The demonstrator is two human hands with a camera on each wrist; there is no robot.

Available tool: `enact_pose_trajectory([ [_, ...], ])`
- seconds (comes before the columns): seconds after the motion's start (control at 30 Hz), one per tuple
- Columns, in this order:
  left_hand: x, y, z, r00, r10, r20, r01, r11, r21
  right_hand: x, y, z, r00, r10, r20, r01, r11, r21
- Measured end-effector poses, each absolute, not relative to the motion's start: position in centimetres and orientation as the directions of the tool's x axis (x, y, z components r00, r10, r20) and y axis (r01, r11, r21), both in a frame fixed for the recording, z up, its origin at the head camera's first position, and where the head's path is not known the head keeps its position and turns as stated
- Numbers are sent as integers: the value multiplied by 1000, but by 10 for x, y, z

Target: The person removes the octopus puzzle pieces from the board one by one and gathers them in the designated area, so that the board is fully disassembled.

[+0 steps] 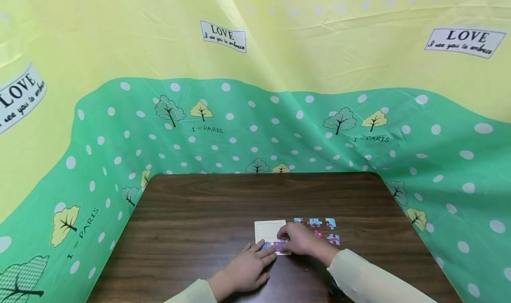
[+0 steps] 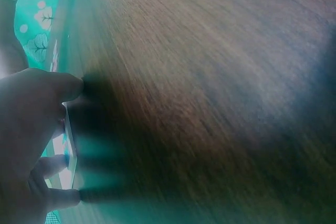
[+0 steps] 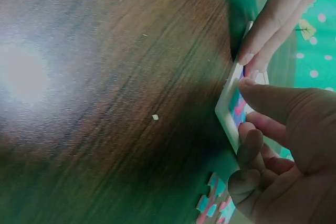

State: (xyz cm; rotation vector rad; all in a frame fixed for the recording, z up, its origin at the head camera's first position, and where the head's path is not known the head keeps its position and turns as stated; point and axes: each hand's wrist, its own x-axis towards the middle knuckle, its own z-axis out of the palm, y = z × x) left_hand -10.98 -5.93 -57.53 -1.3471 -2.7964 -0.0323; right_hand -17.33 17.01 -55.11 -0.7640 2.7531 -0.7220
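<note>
A small pale puzzle tray (image 1: 265,229) lies on the table with colourful pieces (image 1: 267,245) along its near edge. My left hand (image 1: 248,267) reaches in from the left, its fingers stretched out and resting on the tray's near left part. Over the tray's right side is my right hand (image 1: 301,238), thumb and index finger bent around a pink and blue puzzle piece (image 3: 239,107) at the near right corner. In the right wrist view that piece shows between the thumb and index finger, and my other fingers are curled. The left wrist view catches my left fingers at the tray's edge.
Several loose puzzle pieces (image 1: 314,222) lie right of the tray, some partly behind my right hand. A tiny pale chip (image 3: 155,117) is on the dark wooden table (image 1: 191,223) near the tray. Green and yellow printed cloth (image 1: 255,130) hangs around the table's back and sides.
</note>
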Motion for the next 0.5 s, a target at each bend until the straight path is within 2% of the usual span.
enact_pose_trajectory([
  [0.5,-110,-59,-578,-631,775,41,776,631,24,-174,169,-550,-837,-545,-59,-465,763,-449],
])
